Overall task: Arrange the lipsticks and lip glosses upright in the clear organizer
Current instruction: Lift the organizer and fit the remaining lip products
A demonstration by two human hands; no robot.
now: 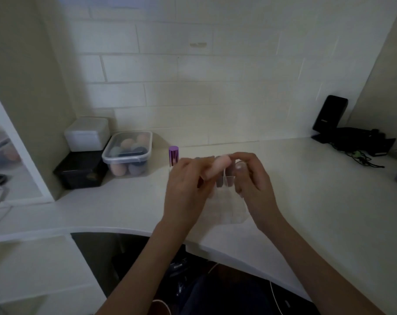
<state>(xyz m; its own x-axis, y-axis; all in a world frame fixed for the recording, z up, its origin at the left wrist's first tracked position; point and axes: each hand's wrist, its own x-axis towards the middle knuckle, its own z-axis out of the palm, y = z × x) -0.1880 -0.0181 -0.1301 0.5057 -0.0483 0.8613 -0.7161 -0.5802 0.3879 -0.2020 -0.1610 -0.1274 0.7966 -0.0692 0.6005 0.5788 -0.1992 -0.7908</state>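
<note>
While both hands meet over the middle of the pale desk (306, 178), the left hand (186, 187) curls its fingers round a peach-pink lipstick tube (218, 167), which lies tilted with its rounded end pointing up and to the right. That end touches the fingertips of the right hand (254, 178), whose thumb and forefinger pinch at it from above; motion blur makes it hard to tell exactly how firm that pinch is. Just beneath and between the hands stands the clear organizer (227, 208), its thin divider walls faintly visible, and a couple of darker mauve tubes (225, 180) appear to stand upright in its back compartments, though which cell each occupies cannot be told. A purple-capped tube (173, 155) stands upright just left of the left hand, partly hidden behind it; whether it sits inside the organizer or beside it is unclear. Well to the left, against the white brick wall, a clear lidded container of makeup sponges (128, 153) rests on the desk, next to a white box (87, 134) stacked on a black box (79, 170). At the far right corner a black stand-like device (329, 117) leans near the wall with dark cables (361, 155) trailing beside it
</note>
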